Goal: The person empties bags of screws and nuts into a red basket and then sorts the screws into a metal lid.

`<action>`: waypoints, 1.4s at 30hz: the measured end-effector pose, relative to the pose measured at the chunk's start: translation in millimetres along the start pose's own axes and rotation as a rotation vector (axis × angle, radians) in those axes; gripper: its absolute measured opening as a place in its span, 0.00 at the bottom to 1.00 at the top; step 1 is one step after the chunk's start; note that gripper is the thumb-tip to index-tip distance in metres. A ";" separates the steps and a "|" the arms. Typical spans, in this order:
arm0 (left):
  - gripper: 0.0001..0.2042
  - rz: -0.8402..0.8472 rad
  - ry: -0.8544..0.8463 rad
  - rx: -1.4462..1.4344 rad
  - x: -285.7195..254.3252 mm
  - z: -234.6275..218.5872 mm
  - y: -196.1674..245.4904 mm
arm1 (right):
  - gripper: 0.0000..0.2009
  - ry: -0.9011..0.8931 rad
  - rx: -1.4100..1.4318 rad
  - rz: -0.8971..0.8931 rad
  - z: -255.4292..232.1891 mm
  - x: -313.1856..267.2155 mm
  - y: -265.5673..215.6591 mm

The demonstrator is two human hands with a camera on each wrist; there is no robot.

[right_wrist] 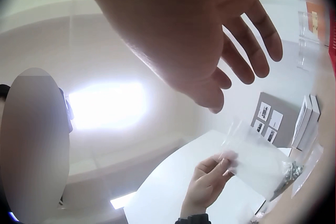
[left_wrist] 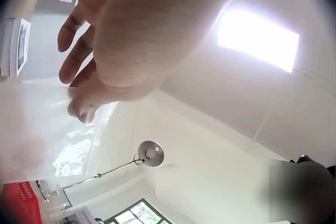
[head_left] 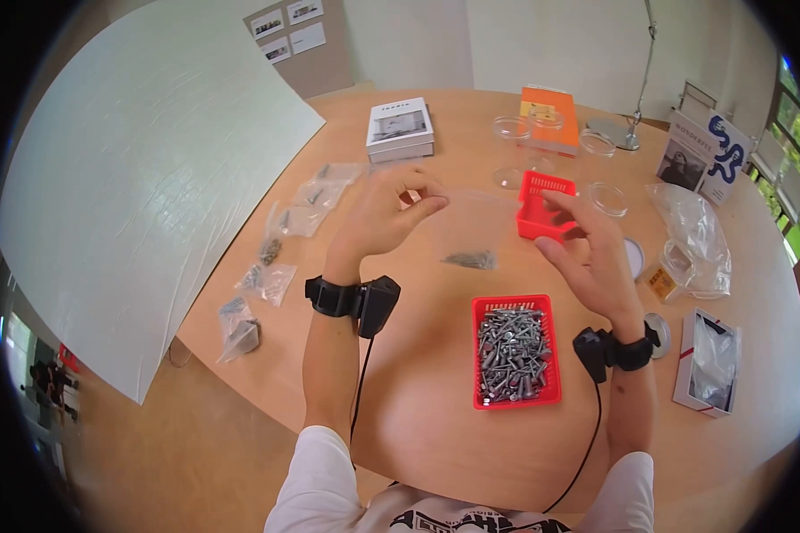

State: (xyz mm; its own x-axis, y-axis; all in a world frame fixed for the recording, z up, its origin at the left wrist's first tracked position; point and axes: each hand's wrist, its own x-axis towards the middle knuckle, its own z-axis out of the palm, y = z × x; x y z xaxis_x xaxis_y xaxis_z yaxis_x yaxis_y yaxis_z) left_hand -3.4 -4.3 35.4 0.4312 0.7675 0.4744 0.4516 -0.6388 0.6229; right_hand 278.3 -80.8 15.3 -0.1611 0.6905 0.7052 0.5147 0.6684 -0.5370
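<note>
My left hand [head_left: 384, 213] pinches a clear zip bag [head_left: 478, 218] by its upper edge between thumb and fingers. The bag hangs down, with several screws [head_left: 471, 259] gathered at its bottom. In the right wrist view that same bag [right_wrist: 257, 155] spreads out from the left fingertips. My right hand [head_left: 591, 258] is held up to the right of the bag, fingers loosely bent and holding nothing. Its fingers overlap a red basket [head_left: 540, 228] in the head view. Nearer my body stands another red basket [head_left: 556, 377], filled with loose screws and bolts [head_left: 513, 354].
Bags with small hardware [head_left: 271, 251] lie along the table's left side, beside a large white panel [head_left: 151, 160]. Books [head_left: 400, 129] and clear round dishes [head_left: 598, 142] stand at the back. A crumpled plastic bag [head_left: 698, 235] and an open box [head_left: 709, 364] lie right.
</note>
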 end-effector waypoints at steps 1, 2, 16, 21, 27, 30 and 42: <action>0.04 0.038 -0.021 -0.016 3.8 11.2 4.4 | 0.16 0.060 0.002 0.006 6.3 -0.2 0.8; 0.04 0.077 -0.041 -0.032 7.7 21.6 9.0 | 0.14 0.120 0.003 0.009 8.0 -0.8 4.8; 0.05 0.319 0.123 0.056 16.1 65.8 32.1 | 0.07 0.043 -0.012 0.071 4.1 -4.8 10.0; 0.06 0.459 0.174 0.103 17.5 72.6 30.1 | 0.09 0.019 0.145 0.112 3.3 -4.0 7.2; 0.08 0.574 0.274 0.171 17.6 75.6 47.3 | 0.10 -0.126 0.452 0.358 -9.3 -2.1 3.0; 0.08 0.479 0.223 0.144 11.9 79.5 54.4 | 0.10 -0.161 0.426 0.404 -10.5 -3.6 6.5; 0.07 0.362 0.211 0.004 11.1 97.8 58.4 | 0.09 -0.149 0.630 0.451 -18.7 -1.9 11.9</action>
State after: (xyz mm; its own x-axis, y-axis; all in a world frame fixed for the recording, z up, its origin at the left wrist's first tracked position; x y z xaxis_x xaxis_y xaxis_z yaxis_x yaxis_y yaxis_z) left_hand 104.2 -38.4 16.2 0.3930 0.4873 0.7798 0.3037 -0.8692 0.3902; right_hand 300.5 -79.4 16.1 -0.1843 0.9323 0.3113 -0.0098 0.3150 -0.9490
